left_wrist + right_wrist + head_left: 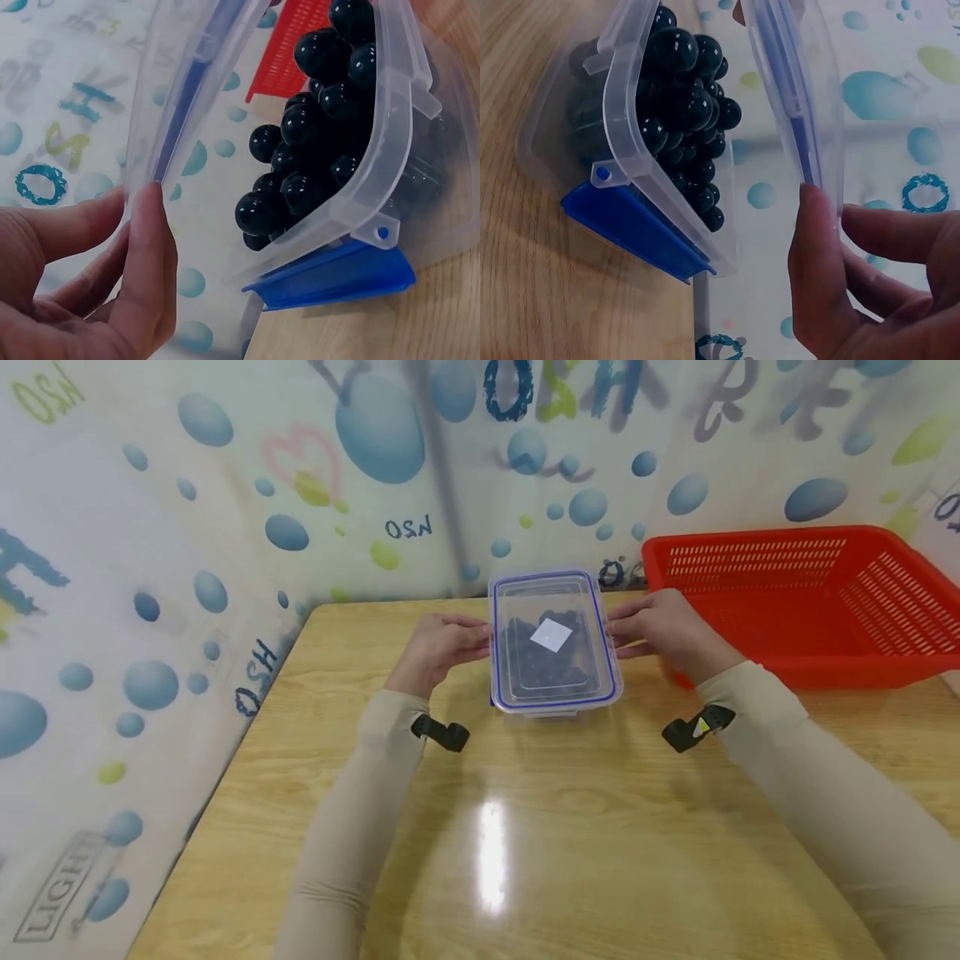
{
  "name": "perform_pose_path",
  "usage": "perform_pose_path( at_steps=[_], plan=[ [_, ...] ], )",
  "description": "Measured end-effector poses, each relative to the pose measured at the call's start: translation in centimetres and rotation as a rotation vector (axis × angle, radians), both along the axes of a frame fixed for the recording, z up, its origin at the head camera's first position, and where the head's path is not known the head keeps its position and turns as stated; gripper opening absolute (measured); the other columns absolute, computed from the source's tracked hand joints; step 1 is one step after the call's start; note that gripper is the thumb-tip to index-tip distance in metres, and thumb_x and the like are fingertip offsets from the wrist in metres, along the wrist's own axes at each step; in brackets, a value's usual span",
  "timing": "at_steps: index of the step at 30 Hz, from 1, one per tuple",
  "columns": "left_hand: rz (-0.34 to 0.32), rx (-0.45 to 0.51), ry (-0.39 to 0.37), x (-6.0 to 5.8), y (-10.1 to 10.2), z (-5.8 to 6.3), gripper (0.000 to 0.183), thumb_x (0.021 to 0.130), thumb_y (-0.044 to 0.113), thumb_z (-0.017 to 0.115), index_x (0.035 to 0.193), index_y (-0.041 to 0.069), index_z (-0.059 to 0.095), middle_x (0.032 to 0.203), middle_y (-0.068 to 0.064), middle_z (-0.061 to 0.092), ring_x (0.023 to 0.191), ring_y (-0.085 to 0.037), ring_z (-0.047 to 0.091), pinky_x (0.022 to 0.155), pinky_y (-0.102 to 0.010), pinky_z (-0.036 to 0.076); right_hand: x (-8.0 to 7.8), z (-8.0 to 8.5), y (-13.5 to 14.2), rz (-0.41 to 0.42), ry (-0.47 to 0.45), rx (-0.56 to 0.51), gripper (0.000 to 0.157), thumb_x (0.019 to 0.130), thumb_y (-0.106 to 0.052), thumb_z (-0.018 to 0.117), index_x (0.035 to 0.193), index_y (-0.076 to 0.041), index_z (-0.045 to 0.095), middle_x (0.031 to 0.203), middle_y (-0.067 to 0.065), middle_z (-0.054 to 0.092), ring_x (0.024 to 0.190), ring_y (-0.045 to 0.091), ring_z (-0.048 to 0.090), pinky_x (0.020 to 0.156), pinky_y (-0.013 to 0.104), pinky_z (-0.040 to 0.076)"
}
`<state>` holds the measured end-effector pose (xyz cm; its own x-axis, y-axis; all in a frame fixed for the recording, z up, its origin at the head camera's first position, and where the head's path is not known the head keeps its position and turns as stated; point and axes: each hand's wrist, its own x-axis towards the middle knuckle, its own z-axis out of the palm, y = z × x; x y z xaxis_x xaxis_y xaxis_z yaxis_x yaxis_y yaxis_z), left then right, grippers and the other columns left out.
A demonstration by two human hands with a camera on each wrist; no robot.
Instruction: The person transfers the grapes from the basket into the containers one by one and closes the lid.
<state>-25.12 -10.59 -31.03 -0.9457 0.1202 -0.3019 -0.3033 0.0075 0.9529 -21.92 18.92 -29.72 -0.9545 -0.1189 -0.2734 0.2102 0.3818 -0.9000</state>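
Observation:
A clear rectangular lid (558, 681) with a blue seal and a white square sticker is held level above a clear plastic container (396, 142). My left hand (444, 650) pinches the lid's left edge between thumb and fingers, and my right hand (666, 631) pinches its right edge. Glossy black balls (686, 112) are heaped in the container, some rising above its rim. Both wrist views show a gap between lid and rim. On the container's side a blue latch (337, 277) hangs folded outward; another blue latch (637, 229) shows in the right wrist view.
A red slotted basket (825, 672) stands at the right, just beyond my right hand. The wooden table (570, 827) meets a wall (480, 510) printed with blue dots at the back and left.

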Motion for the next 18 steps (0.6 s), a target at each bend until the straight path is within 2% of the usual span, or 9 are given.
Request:
perform_pose_path(
  at_steps=[5, 10, 15, 18],
  plan=[
    [0.06, -0.001, 0.002, -0.9, 0.2, -0.8, 0.023, 0.09, -0.001, 0.07, 0.11, -0.012, 0.068, 0.099, -0.02, 0.07, 0.079, -0.022, 0.071, 0.075, -0.031, 0.057, -1.4, -0.8, -0.1, 0.014, -0.021, 0.005, 0.037, 0.1, -0.019, 0.059, 0.13, 0.002, 0.06, 0.12, 0.02, 0.063, 0.102, 0.032, 0.064, 0.085, 0.037, 0.054],
    [0.128, -0.02, 0.002, -1.1, 0.6, -1.4, 0.022, 0.091, 0.003, 0.071, 0.11, -0.008, 0.07, 0.1, -0.018, 0.071, 0.084, -0.021, 0.07, 0.077, -0.03, 0.057, -2.2, -1.4, -0.4, 0.017, -0.036, 0.014, 0.035, 0.1, -0.018, 0.058, 0.128, 0.003, 0.061, 0.117, 0.019, 0.066, 0.101, 0.032, 0.065, 0.086, 0.038, 0.054],
    [0.125, 0.007, 0.054, -1.3, 0.7, -1.4, 0.025, 0.092, 0.003, 0.068, 0.114, -0.009, 0.068, 0.103, -0.017, 0.07, 0.085, -0.021, 0.068, 0.081, -0.03, 0.055, -2.2, -0.9, -0.5, -0.014, 0.005, -0.002, 0.035, 0.1, -0.017, 0.059, 0.129, 0.002, 0.061, 0.12, 0.02, 0.065, 0.099, 0.029, 0.067, 0.086, 0.035, 0.054],
    [0.114, 0.029, 0.128, -1.2, 0.8, -0.6, 0.025, 0.093, 0.002, 0.067, 0.115, -0.009, 0.067, 0.102, -0.016, 0.069, 0.084, -0.02, 0.067, 0.081, -0.031, 0.055, -1.9, 0.0, -0.6, -0.051, 0.075, -0.03, 0.036, 0.099, -0.017, 0.061, 0.131, 0.0, 0.06, 0.121, 0.018, 0.063, 0.099, 0.026, 0.067, 0.085, 0.032, 0.054]
  ],
)
